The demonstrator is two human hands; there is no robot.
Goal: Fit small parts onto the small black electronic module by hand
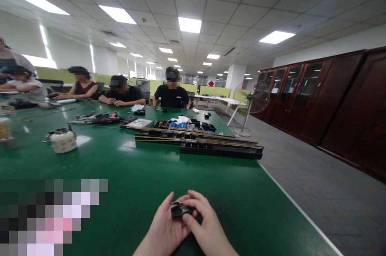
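Observation:
A small black part (pixel 178 210), too small to name, is held between my two hands above the green table (pixel 135 191). My left hand (pixel 167 224) cups it from the left and below, its thumb pointing up and away. From the right, my right hand (pixel 206 224) grips the part with thumb and fingers. Some of the part is hidden behind the fingers, so its full shape does not show.
Long black rails (pixel 221 151) with thin brass-coloured rods lie across the table ahead. Behind them are open boxes with blue items (pixel 181 123). A patterned jar (pixel 64 140) and a pile of tools (pixel 99 118) stand left. Several people sit along the far side.

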